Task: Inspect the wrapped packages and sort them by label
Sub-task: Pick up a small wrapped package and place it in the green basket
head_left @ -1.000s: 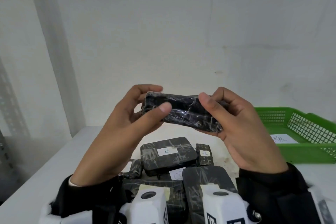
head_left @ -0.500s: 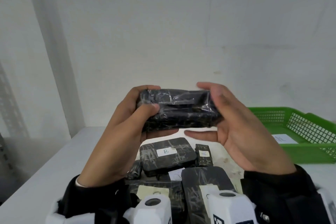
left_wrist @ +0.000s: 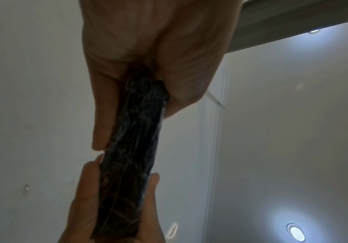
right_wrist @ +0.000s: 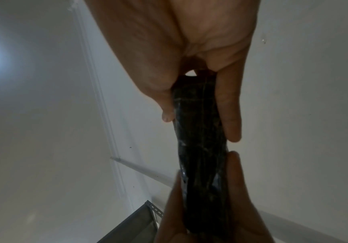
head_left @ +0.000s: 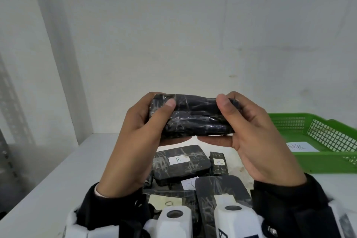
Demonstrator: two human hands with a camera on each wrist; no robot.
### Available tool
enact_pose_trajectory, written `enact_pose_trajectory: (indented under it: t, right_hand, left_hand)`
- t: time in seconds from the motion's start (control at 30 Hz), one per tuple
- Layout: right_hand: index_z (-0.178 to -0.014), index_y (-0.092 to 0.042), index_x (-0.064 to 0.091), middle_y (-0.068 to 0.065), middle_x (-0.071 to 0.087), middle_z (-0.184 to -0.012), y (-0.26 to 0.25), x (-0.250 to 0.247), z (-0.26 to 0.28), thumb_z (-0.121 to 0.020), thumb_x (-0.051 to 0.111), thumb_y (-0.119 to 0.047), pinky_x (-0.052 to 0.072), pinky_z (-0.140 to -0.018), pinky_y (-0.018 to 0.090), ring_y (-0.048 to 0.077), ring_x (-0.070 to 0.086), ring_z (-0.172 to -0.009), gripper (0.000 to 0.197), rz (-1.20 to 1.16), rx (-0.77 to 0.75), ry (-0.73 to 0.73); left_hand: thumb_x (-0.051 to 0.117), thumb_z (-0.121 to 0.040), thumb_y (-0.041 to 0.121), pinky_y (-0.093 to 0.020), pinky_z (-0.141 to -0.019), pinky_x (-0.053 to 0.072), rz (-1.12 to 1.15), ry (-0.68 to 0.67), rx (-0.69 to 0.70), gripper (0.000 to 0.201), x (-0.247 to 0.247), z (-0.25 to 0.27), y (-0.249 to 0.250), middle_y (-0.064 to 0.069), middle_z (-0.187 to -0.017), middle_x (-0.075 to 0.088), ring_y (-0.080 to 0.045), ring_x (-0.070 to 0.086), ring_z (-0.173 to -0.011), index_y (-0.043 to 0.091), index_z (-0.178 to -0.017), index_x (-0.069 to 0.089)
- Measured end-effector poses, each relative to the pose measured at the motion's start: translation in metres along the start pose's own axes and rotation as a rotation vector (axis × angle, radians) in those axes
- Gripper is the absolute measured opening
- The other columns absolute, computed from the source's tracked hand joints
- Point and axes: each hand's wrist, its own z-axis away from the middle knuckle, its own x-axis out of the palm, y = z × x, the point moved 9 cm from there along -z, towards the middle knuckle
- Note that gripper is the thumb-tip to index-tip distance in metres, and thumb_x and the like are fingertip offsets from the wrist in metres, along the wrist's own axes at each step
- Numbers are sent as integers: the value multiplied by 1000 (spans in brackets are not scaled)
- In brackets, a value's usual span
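Now | green basket [head_left: 328,162] rests on surface [head_left: 58,176] — held package [head_left: 195,116] up to its left, long axis level, no label showing | left hand [head_left: 135,141], right hand [head_left: 257,141] clasp its ends, equally near — basket on right hand's side.

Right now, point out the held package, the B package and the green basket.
Held package [head_left: 195,116]: head view, middle of its dark wrapped face.
B package [head_left: 180,162]: head view, top face, by its white label.
Green basket [head_left: 328,164]: head view, front wall.

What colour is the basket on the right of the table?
Green, with mesh sides; the basket shows best in the head view.
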Motion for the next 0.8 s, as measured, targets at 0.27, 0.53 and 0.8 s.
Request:
enact_pose_trajectory:
  t: [0.27,0.53,0.8]
  right_hand:
    - [-81,-10,58,13,66,-89,-5,-2,2,-75,64,-42,61,-69,35,20,73,-85,33,25,-8,-4]
    - [-69,-8,48,16,62,-78,-4,-9,0,-70,71,-25,61,-59,36,23,73,-73,29,-37,-53,82]
    - [-92,-10,62,8,72,-96,-2,1,2,-70,69,-34,61,-74,34,16,72,-90,34,-41,13,-15]
  left_hand:
    - [52,-95,12,-28,-61,60,18,16,-2,11,4,0,-3,-7,-91,76,-20,76,-81,6,-97,60]
    - [60,-92,37,-31,-64,61,42,-38,-55,35,12,4,1,-10,-99,76,-22,75,-89,5,-107,64]
    - [56,-94,27,-30,-66,61,50,45,8,28,4,3,4,-10,-98,76,-22,75,-90,3,-107,64]
